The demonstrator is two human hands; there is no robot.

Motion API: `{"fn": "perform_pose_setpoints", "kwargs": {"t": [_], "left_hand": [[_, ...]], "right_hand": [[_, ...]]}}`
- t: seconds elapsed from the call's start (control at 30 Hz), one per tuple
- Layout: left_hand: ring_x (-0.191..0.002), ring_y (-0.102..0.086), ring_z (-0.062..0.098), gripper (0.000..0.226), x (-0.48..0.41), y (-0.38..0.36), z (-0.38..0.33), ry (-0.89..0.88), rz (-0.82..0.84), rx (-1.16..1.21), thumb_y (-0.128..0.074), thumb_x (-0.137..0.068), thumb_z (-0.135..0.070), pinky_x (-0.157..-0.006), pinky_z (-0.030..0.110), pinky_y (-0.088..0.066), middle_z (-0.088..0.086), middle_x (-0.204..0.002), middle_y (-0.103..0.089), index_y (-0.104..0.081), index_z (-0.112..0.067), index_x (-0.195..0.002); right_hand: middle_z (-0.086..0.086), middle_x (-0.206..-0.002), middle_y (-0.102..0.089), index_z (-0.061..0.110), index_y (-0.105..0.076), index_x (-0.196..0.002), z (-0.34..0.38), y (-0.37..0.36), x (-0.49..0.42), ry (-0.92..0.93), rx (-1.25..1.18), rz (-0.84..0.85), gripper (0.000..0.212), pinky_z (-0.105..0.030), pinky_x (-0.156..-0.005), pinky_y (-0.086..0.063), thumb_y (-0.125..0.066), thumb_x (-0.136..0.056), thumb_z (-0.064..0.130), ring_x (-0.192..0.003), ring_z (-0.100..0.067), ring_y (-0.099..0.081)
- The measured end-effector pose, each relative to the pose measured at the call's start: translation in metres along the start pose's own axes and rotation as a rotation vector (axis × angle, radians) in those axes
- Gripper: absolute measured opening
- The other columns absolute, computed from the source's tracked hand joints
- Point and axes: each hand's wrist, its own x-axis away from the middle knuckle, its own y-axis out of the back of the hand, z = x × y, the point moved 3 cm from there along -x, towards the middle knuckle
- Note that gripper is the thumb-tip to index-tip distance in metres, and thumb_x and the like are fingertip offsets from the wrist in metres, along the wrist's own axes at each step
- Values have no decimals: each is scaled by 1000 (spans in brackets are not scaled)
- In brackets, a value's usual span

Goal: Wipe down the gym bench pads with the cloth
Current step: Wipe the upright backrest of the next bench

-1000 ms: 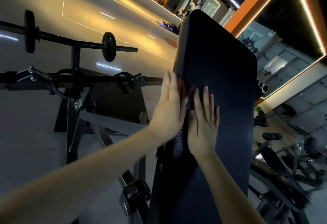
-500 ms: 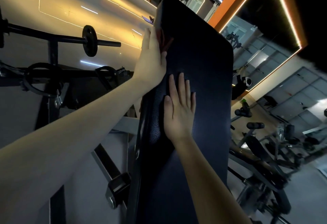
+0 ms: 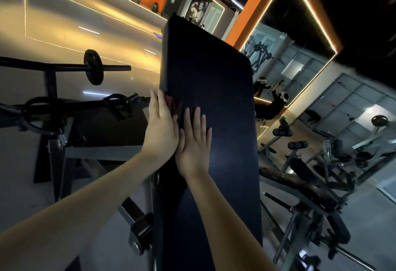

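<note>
Mid-wipe, I reckon: my left hand (image 3: pixel 162 126) flat, pressing red cloth (image 3: pixel 174 105) at left edge of bench pad (image 3: pixel 214 82), right hand (image 3: pixel 194 142) flat alongside; cleaned area indiscernible, assume most remains.

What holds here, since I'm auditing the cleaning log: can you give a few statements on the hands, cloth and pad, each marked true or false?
The left hand presses a red cloth at the left edge of the bench pad. True.
The right hand grips the cloth. False: it lies flat on the bare pad.
The hands are at opposite ends of the pad. False: they are side by side.
A barbell is left of the bench. True.
</note>
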Motion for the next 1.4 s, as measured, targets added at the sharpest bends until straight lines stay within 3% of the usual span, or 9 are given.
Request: {"fn": "perform_pose_setpoints", "kwargs": {"t": [0.23,0.33,0.43,0.63,0.77,0.97,1.07,1.13,1.4], "left_hand": [[-150,-12,34,63,-136,12,-15,75,-59,-4,-35,-105,-13,-119,39,-22,19,-163,1,2,0,-155],[-145,-24,36,59,-151,15,-8,60,-73,31,-38,-102,-11,-116,41,-28,22,-159,-16,-11,0,-154],[-142,-31,35,57,-120,13,1,17,-36,81,-39,-102,-13,-115,46,-33,20,-157,-21,-16,-4,-153],[-151,6,10,75,16,4,21,110,75,406,-40,-96,-46,-124,36,-3,-3,-165,3,1,-26,-155],[-145,13,-7,57,57,2,20,70,132,464,-38,-102,-42,-113,8,1,-23,-157,10,3,-46,-141],[-149,8,10,67,22,-8,16,155,53,234,-38,-104,-23,-97,-9,1,7,-165,7,1,-10,-156],[-150,-11,28,64,-18,-6,13,194,-4,193,-38,-105,-26,-119,22,-15,16,-163,-6,-6,-9,-157],[-144,-28,34,60,-52,-3,11,159,-38,164,-38,-104,-28,-117,46,-29,20,-158,-19,-13,-5,-154],[-136,-40,38,56,-103,9,12,56,-25,166,-36,-105,-31,-106,46,-40,23,-150,-36,-19,-5,-151]], "right_hand": [[9,-163,15,35,9,-152,-2,-5,3,7,15,-76,56,-31,-120,17,4,-97,45,-149,-7,20],[9,-163,15,36,9,-151,-3,-5,3,7,18,-81,56,-33,-121,15,4,-97,45,-149,-8,19],[9,-164,12,36,6,-152,-2,-7,3,11,-15,-109,56,-34,-121,13,2,-97,45,-149,-7,17],[10,-162,16,36,8,-151,-3,-4,4,29,-21,-98,57,-34,-120,15,4,-95,48,-149,-8,19],[14,-159,20,40,10,-149,-5,-6,1,11,5,-95,56,-33,-120,16,5,-94,49,-149,-8,19],[11,-161,14,37,4,-151,-7,-9,0,28,-21,-150,54,-33,-121,13,-1,-99,47,-150,-8,15],[9,-163,9,35,0,-153,-7,-10,1,42,-29,-175,54,-33,-121,13,-4,-100,44,-151,-8,13],[8,-164,5,34,-2,-154,-6,-11,1,42,-36,-194,54,-33,-121,12,-6,-100,43,-151,-9,11],[10,-164,7,36,1,-153,-5,-10,2,26,-31,-174,54,-35,-122,10,-4,-100,42,-150,-7,13]]}}
